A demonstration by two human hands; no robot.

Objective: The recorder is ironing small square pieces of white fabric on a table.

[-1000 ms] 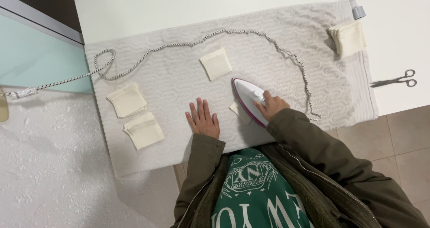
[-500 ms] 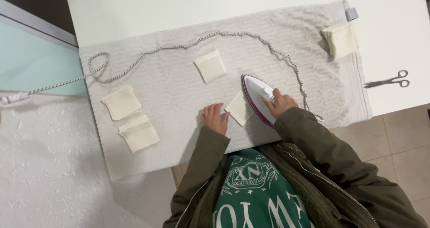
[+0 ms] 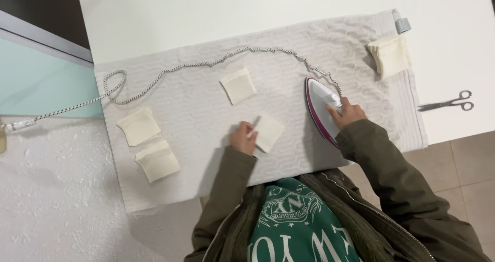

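My right hand (image 3: 346,112) grips the handle of a white iron with a magenta rim (image 3: 320,107), which rests on a pale textured towel (image 3: 196,102) spread over the white table. My left hand (image 3: 243,137) pinches the left edge of a small cream fabric square (image 3: 269,132) lying flat on the towel, to the left of the iron. The iron's braided cord (image 3: 206,64) loops across the far side of the towel and off to the left.
Another cream square (image 3: 237,86) lies farther back. Two small stacks of squares (image 3: 138,126) (image 3: 158,160) sit at the left, another stack (image 3: 390,55) at the far right corner. Scissors (image 3: 447,103) lie on the table (image 3: 206,9) at right. Tiled floor lies below right.
My right hand slid the iron to the right, off the fabric square. My left hand moved from flat on the towel to gripping the square's edge.
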